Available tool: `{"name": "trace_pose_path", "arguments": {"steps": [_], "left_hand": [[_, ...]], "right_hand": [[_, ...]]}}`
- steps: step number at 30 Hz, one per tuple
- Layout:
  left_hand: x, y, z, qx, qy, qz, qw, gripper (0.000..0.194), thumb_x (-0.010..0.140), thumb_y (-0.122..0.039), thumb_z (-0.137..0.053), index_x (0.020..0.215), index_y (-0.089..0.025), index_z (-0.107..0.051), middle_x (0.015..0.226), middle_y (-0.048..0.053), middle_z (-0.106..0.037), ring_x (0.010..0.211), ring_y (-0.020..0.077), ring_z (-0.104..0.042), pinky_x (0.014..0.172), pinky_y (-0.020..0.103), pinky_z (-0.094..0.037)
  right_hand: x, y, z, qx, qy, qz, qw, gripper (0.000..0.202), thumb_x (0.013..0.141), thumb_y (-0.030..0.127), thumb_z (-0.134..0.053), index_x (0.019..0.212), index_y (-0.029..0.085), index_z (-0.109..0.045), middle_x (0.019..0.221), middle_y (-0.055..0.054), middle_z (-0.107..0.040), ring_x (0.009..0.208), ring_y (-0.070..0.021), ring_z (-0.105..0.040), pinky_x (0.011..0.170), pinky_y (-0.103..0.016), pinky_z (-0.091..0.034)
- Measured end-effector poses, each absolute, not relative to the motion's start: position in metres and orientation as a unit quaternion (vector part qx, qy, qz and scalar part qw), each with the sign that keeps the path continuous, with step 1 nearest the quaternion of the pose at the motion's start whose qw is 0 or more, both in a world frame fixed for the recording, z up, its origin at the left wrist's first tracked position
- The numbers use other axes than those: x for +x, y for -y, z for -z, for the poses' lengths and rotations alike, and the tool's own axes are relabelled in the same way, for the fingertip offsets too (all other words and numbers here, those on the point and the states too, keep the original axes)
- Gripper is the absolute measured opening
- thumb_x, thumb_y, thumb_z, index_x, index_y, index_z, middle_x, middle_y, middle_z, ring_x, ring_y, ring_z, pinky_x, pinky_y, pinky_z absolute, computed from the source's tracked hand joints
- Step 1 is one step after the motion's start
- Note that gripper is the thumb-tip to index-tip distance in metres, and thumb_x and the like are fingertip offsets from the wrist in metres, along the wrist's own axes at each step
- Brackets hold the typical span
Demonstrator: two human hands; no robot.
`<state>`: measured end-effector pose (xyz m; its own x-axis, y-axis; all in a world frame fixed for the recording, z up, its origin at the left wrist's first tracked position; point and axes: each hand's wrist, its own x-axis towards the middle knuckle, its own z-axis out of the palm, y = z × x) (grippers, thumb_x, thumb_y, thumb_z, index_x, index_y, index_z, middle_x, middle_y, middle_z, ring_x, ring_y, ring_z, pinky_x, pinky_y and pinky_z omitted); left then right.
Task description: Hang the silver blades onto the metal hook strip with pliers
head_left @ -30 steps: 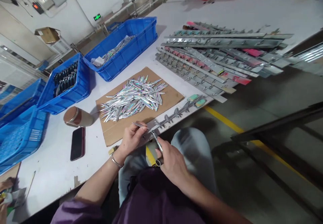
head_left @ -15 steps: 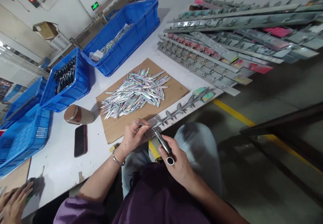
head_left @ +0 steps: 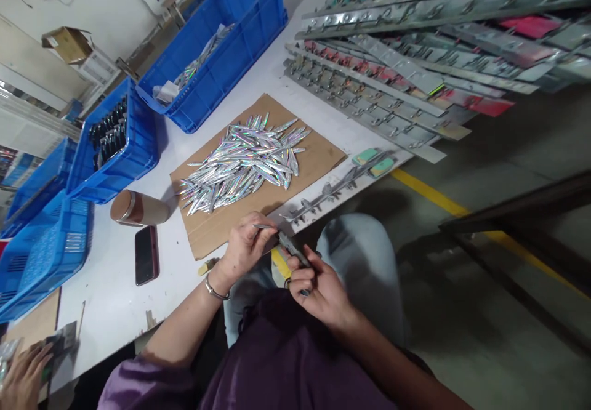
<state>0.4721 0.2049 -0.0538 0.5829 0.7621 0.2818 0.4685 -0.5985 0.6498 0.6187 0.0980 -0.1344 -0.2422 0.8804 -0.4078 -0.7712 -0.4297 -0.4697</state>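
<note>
In the head view, the left hand [head_left: 244, 247] had its finger and thumb pinched close on a thin silver piece [head_left: 263, 226]. That piece was just past the near edge of a brown cardboard sheet [head_left: 203, 237]. The right hand [head_left: 321, 287] had its fingers curled around a long grey tool [head_left: 295, 251]. The tool's tip was near the left fingertips, but I could not tell if they touched. A big pile of shiny silver pieces [head_left: 244, 164] lay on the cardboard. Beside it, a thin bar with little clips [head_left: 321, 199] lay along the edge of the white table [head_left: 106, 293]. Two green blocks [head_left: 381, 165] were at its far end. Lots of metal strips [head_left: 369, 90] lay in a heap farther off. A phone [head_left: 146, 256] was near a brown cup [head_left: 143, 208].
</note>
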Motion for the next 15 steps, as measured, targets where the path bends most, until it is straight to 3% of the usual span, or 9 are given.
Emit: {"name": "trace_pose_path", "arguments": {"steps": [3, 6, 9, 11, 13, 15], "left_hand": [[0.474, -0.207, 0.049, 0.869, -0.35, -0.244, 0.252, 0.024, 0.102, -0.036, -0.051, 0.092, -0.018, -0.063, 0.083, 0.006, -0.067, 0.08, 0.0167, -0.064, 0.077, 0.03, -0.051], [0.475, -0.21, 0.046, 0.876, -0.345, -0.232, 0.246, 0.024, 0.103, -0.036, -0.049, 0.092, -0.019, -0.062, 0.083, 0.006, -0.068, 0.078, 0.0164, -0.064, 0.075, 0.029, -0.052], [0.477, -0.21, 0.045, 0.883, -0.345, -0.231, 0.22, 0.023, 0.103, -0.034, -0.049, 0.091, -0.019, -0.062, 0.083, 0.006, -0.068, 0.078, 0.0168, -0.064, 0.075, 0.028, -0.052], [0.478, -0.21, 0.045, 0.891, -0.349, -0.22, 0.19, 0.023, 0.103, -0.034, -0.049, 0.09, -0.019, -0.062, 0.081, 0.005, -0.067, 0.077, 0.0169, -0.063, 0.074, 0.028, -0.051], [0.478, -0.21, 0.045, 0.891, -0.358, -0.212, 0.181, 0.024, 0.103, -0.034, -0.049, 0.091, -0.019, -0.063, 0.08, 0.005, -0.066, 0.077, 0.0166, -0.064, 0.073, 0.028, -0.05], [0.476, -0.211, 0.045, 0.884, -0.358, -0.217, 0.209, 0.025, 0.102, -0.036, -0.051, 0.091, -0.019, -0.064, 0.082, 0.005, -0.068, 0.077, 0.016, -0.066, 0.072, 0.026, -0.05]], "right_hand": [[0.621, -0.096, 0.131, -0.354, 0.107, -0.745, 0.555, 0.037, 0.09, 0.058, -0.061, 0.102, 0.023, -0.065, 0.077, -0.001, -0.064, 0.059, -0.0136, -0.054, 0.058, -0.028, -0.046], [0.625, -0.093, 0.126, -0.502, 0.344, -0.578, 0.544, 0.031, 0.097, 0.046, -0.054, 0.116, 0.023, -0.061, 0.09, -0.006, -0.069, 0.074, -0.0202, -0.063, 0.069, -0.034, -0.051], [0.625, -0.094, 0.118, -0.618, 0.61, -0.306, 0.39, 0.03, 0.097, 0.022, -0.049, 0.124, 0.016, -0.061, 0.093, -0.013, -0.069, 0.08, -0.0262, -0.065, 0.075, -0.04, -0.05], [0.623, -0.095, 0.114, -0.64, 0.686, -0.19, 0.287, 0.036, 0.094, 0.009, -0.044, 0.126, 0.012, -0.061, 0.088, -0.015, -0.069, 0.077, -0.0277, -0.065, 0.074, -0.041, -0.049], [0.622, -0.096, 0.111, -0.641, 0.689, -0.191, 0.28, 0.037, 0.093, 0.007, -0.045, 0.126, 0.011, -0.061, 0.09, -0.016, -0.069, 0.078, -0.0284, -0.065, 0.074, -0.042, -0.049], [0.623, -0.095, 0.111, -0.62, 0.62, -0.301, 0.375, 0.032, 0.093, 0.016, -0.052, 0.125, 0.015, -0.06, 0.096, -0.014, -0.07, 0.083, -0.0277, -0.067, 0.076, -0.042, -0.051]]}}
